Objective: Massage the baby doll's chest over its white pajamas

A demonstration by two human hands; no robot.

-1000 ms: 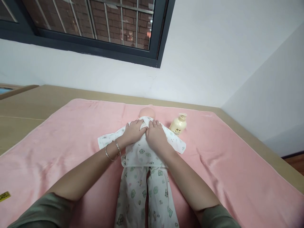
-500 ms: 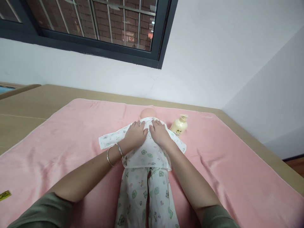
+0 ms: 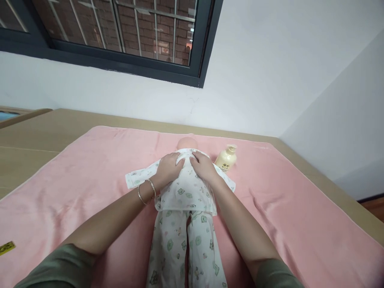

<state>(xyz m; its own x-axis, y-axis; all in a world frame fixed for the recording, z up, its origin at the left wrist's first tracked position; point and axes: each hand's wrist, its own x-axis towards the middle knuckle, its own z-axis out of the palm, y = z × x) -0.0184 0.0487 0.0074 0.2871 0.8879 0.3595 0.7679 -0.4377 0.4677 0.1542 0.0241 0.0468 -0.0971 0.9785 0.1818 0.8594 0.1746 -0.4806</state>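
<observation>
Bottom of frame: two olive-green sleeves at lower left & lower right corners, bare forearms running up toward frame center. Between them, the doll's trouser legs (image 3: 186,248), white w/ small green print, lie side by side down the middle of the pink blanket (image 3: 90,180). Just above, the matching printed top (image 3: 184,192) covers the baby doll (image 3: 186,143), which lies on its back, head pointing to the far wall, at frame center. Left hand (image 3: 168,168) rests palm-down on the top's left chest area, fingers curled w/ tips pressing the fabric near the collar; two thin metal bangles (image 3: 146,192) on that wrist. Right hand (image 3: 204,166) lies palm-down on the right chest area, fingers bent likewise at the collar; the two hands are near each other, w/ a narrow strip of fabric showing between. Neither grip wraps round anything: both are flat-ish, pressing on cloth, not clenched. One sleeve of the top spreads out to the left, flat on the blanket. Right of the doll's head, just beside its shoulder, a cream pump bottle (image 3: 226,157) stands on the blanket. Small yellow tag (image 3: 6,248) at far lower left edge. Blanket covers a tan bed surface (image 3: 36,136). Beyond: white wall, dark-framed window (image 3: 120,36) upper left w/ bars & brick outside.
</observation>
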